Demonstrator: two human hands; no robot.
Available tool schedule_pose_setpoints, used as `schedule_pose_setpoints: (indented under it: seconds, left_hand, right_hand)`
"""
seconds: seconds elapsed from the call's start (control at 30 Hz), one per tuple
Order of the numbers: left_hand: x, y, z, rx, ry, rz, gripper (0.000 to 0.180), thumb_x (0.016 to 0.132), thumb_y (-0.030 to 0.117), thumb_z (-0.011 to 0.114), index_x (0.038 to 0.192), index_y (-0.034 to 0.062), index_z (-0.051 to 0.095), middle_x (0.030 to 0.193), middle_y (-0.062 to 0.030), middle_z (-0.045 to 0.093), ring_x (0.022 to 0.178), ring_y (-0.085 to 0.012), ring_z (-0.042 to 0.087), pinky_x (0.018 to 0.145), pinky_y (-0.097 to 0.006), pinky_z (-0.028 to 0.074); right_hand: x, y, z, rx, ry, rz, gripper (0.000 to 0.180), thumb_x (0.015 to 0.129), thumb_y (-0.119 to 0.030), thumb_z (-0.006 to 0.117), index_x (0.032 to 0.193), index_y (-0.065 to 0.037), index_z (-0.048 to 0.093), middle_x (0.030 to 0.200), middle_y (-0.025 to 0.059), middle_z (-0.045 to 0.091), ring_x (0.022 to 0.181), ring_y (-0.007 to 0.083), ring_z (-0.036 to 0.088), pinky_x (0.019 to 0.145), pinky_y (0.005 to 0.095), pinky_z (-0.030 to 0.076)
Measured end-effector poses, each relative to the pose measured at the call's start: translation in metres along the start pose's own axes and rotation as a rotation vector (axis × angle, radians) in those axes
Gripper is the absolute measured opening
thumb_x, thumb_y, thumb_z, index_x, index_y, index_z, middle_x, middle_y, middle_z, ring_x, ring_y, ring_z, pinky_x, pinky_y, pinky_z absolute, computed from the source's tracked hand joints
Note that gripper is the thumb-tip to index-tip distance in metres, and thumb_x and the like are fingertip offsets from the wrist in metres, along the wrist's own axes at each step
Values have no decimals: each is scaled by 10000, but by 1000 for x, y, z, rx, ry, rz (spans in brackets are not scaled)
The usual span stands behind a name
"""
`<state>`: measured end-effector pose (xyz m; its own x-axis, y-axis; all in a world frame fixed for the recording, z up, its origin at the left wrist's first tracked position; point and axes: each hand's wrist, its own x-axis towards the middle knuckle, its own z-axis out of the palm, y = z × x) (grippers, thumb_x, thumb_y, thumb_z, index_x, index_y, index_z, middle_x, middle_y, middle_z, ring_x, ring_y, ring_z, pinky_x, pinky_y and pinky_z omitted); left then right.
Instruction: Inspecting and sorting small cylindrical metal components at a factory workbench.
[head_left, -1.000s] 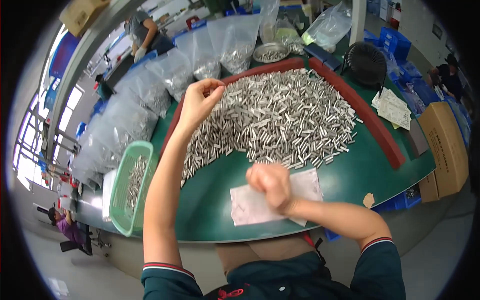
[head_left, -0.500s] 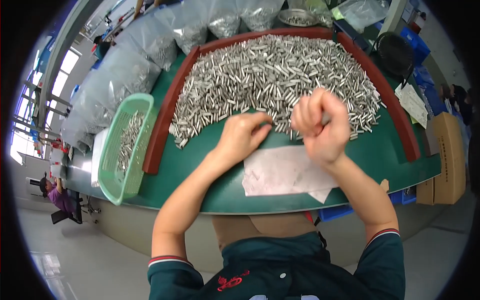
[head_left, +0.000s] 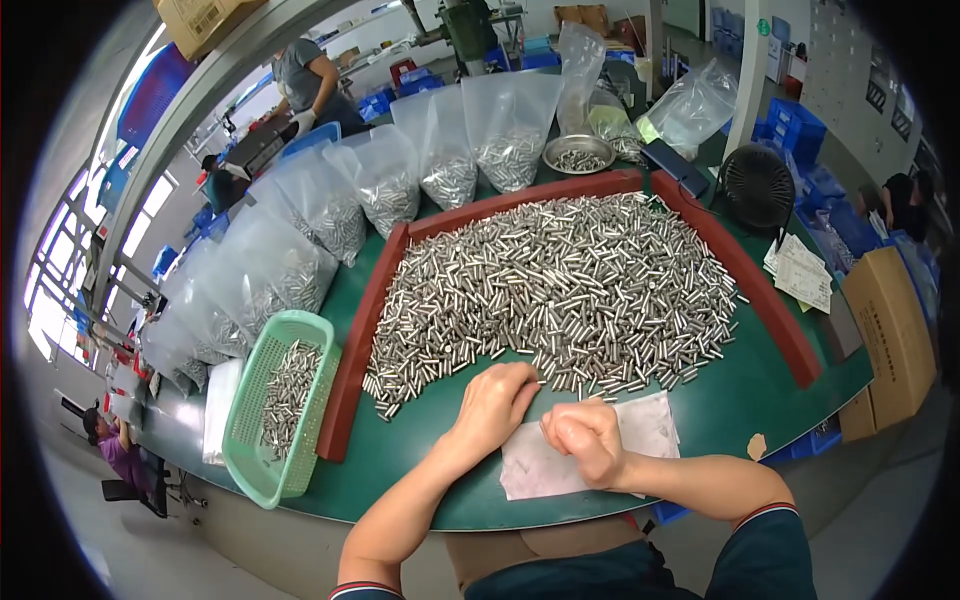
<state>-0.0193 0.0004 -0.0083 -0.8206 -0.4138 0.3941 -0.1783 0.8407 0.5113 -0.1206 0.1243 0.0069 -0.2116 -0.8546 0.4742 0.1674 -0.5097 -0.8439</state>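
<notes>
Metal pins [head_left: 560, 290]: large heap unsorted on worktop [head_left: 760, 400]; few in green basket [head_left: 285, 400]. Left hand [head_left: 495, 405] fingers spread on heap edge; right hand [head_left: 585, 440] fisted, contents hidden.

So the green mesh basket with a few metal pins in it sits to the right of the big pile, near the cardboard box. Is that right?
Not quite. The head view shows the green mesh basket on the person's left of the big pile of metal pins, outside the red-brown border. It does hold a few pins. The cardboard box stands on the opposite, right side.
</notes>
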Motion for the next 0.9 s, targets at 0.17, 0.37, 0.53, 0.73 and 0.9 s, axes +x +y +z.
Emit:
schedule_pose_setpoints:
  seconds: [0.17,0.37,0.53,0.73,0.9]
  left_hand:
    - [2,-11,-18,-1095,-113,-652,118,843,136,537,868,22,516,771,-27,543,643,-64,432,597,-196,371]
    - [-5,-22,-20,-1304,-92,-750,138,829,109,554,935,20,549,783,-33,570,639,-69,452,602,-187,389]
    - [-8,-19,-18,-1277,-109,-745,147,841,116,535,945,14,555,781,-30,569,630,-61,444,600,-182,387]
    - [-9,-19,-17,-1272,-110,-758,160,852,127,519,956,9,549,776,-33,568,614,-55,437,590,-180,386]
    - [-7,-19,-19,-1298,-125,-753,179,862,122,495,976,-6,543,769,-47,549,625,-70,439,576,-199,372]
  right_hand:
    - [8,0,-4,92,54,89,299,810,-123,383,536,-5,363,478,37,373,424,111,346,420,262,274]
    - [12,7,-5,443,163,242,330,859,-172,357,554,-52,323,476,-4,282,426,70,228,405,226,186]
    - [11,8,-7,444,181,270,336,866,-172,345,552,-54,320,463,-3,281,411,64,215,396,224,181]
    - [10,10,-8,452,188,286,336,870,-177,338,556,-57,319,461,-3,280,409,64,214,395,224,187]
    - [15,7,-10,461,222,232,336,866,-180,338,554,-57,321,456,-3,280,406,70,211,399,227,189]
